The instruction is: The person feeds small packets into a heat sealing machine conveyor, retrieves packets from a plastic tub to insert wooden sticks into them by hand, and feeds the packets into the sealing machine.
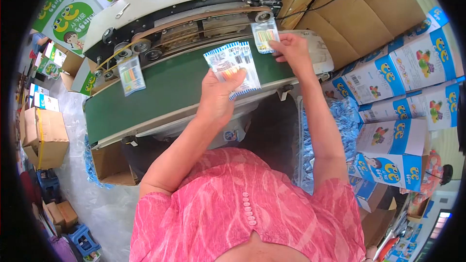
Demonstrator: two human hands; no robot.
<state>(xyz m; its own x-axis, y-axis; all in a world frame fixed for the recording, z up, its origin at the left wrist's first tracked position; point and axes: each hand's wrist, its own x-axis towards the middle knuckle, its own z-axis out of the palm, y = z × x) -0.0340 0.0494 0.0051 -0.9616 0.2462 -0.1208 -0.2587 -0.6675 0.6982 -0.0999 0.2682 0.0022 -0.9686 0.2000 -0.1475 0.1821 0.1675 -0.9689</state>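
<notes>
My left hand (pixel 218 94) is closed on a small fan of blue-and-white packets (pixel 233 63), thumb on top, above the green belt (pixel 170 82). My right hand (pixel 293 53) pinches the edge of a clear-fronted packet (pixel 264 36) with coloured sticks inside, at the right end of the sealing machine's (pixel 194 19) rollers. Another such packet (pixel 131 75) hangs from the rollers at the machine's left end, over the belt.
Printed cartons (pixel 398 77) are stacked on the right, beside a bin of many blue packets (pixel 323 126). Brown cardboard (pixel 359 14) stands behind the belt's right end. On the left are green cartons (pixel 68 19), a brown box (pixel 51 133) and a blue stool (pixel 82 240).
</notes>
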